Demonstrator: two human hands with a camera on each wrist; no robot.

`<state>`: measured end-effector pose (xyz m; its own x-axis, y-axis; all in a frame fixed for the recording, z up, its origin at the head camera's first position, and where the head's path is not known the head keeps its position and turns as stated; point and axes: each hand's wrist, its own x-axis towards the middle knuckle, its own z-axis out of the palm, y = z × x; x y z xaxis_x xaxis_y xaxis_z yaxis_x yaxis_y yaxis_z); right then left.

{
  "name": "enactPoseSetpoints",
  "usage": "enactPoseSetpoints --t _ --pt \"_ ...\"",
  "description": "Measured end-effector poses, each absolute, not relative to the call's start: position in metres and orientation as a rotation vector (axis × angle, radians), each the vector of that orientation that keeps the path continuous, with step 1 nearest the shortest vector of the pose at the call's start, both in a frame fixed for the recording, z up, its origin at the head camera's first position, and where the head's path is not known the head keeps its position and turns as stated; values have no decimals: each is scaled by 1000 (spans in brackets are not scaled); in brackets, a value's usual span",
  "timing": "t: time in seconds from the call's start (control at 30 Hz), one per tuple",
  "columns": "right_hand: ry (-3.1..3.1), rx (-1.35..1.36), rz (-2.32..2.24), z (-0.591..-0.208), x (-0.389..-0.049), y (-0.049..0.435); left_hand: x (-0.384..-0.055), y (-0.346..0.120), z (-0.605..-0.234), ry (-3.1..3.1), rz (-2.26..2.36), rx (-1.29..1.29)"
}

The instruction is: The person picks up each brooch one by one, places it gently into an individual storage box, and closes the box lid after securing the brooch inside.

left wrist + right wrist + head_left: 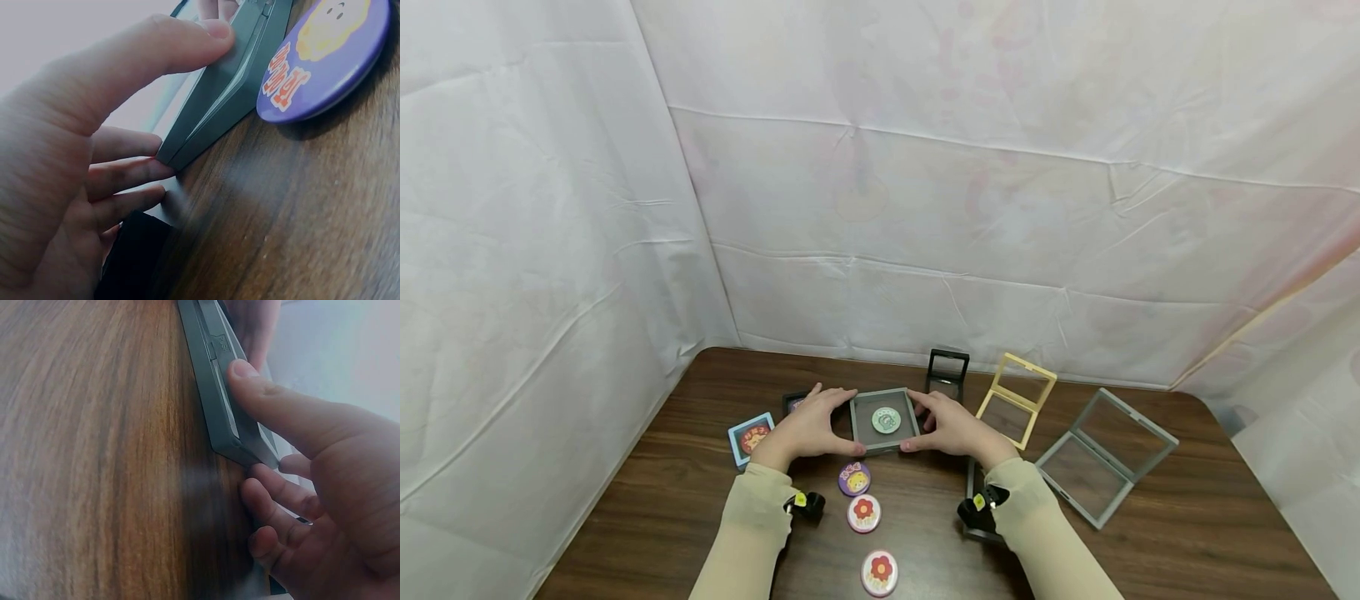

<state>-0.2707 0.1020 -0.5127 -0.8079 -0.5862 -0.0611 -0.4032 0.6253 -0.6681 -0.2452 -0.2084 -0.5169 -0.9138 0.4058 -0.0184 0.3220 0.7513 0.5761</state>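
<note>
A square grey display frame lies flat on the table with a round pale green badge behind its clear window. My left hand grips its left side, thumb on the front edge and fingers along the side. On the opposite side, my right hand holds the frame the same way, its thumb pressing the near edge by the small catch. The lid appears closed. Just in front lies a purple badge, also close by in the left wrist view. Two flower badges lie nearer to me.
Left of my left hand are a blue frame with a red badge and a dark frame, partly hidden. Standing opened on the right are black, yellow and larger grey frames. Another dark frame lies under my right wrist.
</note>
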Motion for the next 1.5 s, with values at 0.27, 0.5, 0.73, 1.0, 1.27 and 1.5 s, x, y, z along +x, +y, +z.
enactPoseSetpoints --t 0.27,0.5,0.73,1.0,1.27,1.5 --pt "2598 -802 -931 -512 -270 100 -246 -208 -517 2806 871 577" --pt "2593 -785 -943 -511 -269 99 -244 -208 -516 2810 883 592" --pt "2583 -782 -935 -512 -269 100 -245 -207 -516 2822 866 617" --pt "2591 -780 -934 -510 -268 98 -245 -206 -516 2822 852 608" --pt "2614 -768 -919 -510 -267 96 -245 -206 -515 2838 848 594" --pt "2623 -782 -934 -508 -265 92 -245 -207 -515 2868 845 583"
